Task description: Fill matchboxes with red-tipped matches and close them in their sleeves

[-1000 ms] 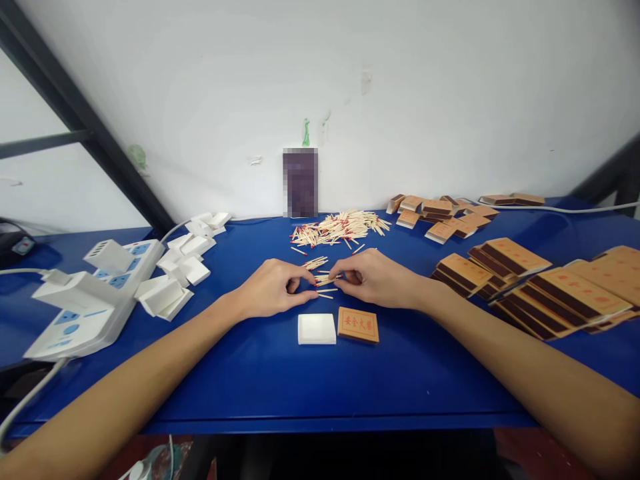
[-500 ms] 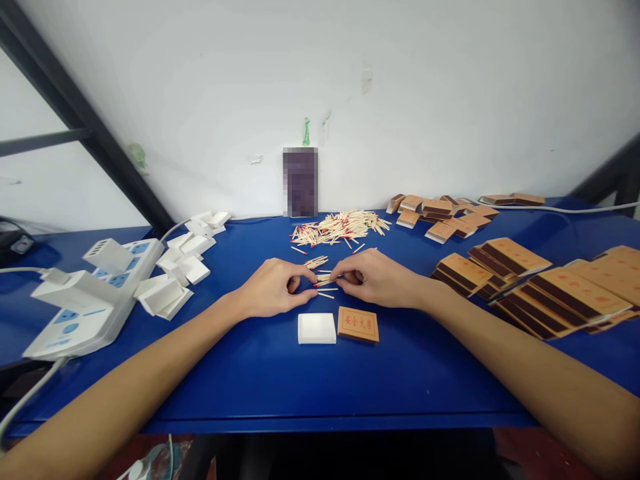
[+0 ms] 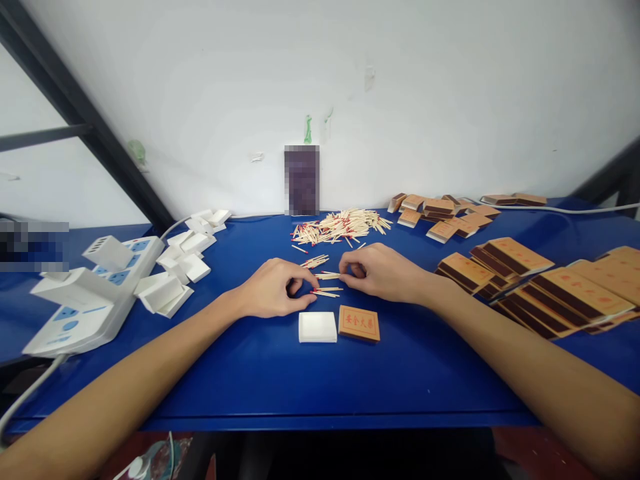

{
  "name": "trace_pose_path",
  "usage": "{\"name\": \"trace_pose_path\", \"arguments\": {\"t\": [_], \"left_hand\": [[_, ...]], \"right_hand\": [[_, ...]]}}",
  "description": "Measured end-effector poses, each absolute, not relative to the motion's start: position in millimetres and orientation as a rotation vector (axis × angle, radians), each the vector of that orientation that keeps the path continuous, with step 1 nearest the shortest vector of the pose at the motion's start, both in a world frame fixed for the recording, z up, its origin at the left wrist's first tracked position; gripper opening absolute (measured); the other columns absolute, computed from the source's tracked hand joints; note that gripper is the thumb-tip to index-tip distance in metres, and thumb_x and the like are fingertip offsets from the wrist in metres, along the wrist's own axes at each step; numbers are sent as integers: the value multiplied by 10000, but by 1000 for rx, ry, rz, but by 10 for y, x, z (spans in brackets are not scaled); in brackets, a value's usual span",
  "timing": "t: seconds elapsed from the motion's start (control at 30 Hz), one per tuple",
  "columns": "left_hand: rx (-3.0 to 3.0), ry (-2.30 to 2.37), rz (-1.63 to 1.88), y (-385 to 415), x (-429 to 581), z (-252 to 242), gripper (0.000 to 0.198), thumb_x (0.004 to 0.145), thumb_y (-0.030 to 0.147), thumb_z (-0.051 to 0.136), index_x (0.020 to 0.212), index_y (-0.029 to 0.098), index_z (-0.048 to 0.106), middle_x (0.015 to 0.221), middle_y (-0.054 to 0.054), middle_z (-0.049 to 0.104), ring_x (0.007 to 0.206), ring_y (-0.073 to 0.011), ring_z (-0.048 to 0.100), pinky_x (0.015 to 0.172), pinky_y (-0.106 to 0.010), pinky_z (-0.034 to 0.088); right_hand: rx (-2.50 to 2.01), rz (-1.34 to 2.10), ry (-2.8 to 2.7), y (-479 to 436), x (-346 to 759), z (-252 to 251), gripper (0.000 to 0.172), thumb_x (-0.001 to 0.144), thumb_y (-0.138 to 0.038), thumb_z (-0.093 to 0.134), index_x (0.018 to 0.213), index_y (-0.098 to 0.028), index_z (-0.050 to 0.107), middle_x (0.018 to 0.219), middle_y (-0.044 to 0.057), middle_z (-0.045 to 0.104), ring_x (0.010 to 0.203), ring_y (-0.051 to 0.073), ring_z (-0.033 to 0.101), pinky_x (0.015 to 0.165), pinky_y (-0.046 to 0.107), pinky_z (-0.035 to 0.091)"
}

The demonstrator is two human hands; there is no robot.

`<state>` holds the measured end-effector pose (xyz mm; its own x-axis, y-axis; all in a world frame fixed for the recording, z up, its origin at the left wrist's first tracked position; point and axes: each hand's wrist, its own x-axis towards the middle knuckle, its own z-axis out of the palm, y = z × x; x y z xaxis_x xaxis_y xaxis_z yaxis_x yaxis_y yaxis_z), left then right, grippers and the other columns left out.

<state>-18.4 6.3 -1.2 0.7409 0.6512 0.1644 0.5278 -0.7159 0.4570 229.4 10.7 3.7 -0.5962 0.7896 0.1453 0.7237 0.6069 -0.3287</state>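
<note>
Both my hands rest on a blue table (image 3: 260, 380), fingertips facing each other over a few loose matches (image 3: 327, 291). My left hand (image 3: 275, 288) is curled with thumb and forefinger pinched at the matches' left ends. My right hand (image 3: 383, 273) is curled too and pinches a match (image 3: 327, 276) by its right end. Just in front of the hands lie an empty white inner tray (image 3: 317, 327) and an orange matchbox sleeve (image 3: 359, 323) with red print. A big heap of red-tipped matches (image 3: 343, 226) lies behind the hands.
White trays (image 3: 187, 263) are piled at the left beside white power strips (image 3: 85, 300) with cables. Stacks of orange matchboxes (image 3: 530, 280) fill the right side, more matchboxes (image 3: 443, 217) at the back right. A dark blurred object (image 3: 301, 180) leans on the white wall.
My right hand has shifted slightly back and lifted one match away from the small bundle. The left hand has stayed almost still at the bundle. The view has tilted a little.
</note>
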Motion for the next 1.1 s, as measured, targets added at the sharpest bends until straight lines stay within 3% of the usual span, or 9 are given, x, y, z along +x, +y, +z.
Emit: {"name": "trace_pose_path", "arguments": {"t": [0.2,0.5,1.1], "left_hand": [[2555,914,432,54,-191,-5,233,798,270,634,1002,193,718,580,62,501,499,-69,416,541,-196,326],[2611,855,379,62,-202,12,266,805,261,610,1041,199,715,652,41,534,554,-84,456,560,-201,345],[2562,914,404,37,-186,36,298,798,284,634,1074,182,688,597,61,497,517,-78,424,547,-200,337]], "right_hand": [[-1180,365,-2579,90,2291,43,134,852,-271,591,744,-195,616,626,-22,580,554,100,453,563,262,276],[-1202,287,-2603,115,2287,16,151,906,-288,545,812,-200,624,668,-12,579,583,112,436,574,267,279],[-1167,348,-2615,69,2243,34,127,894,-273,556,807,-196,609,699,-8,582,602,118,451,586,263,290]]}}
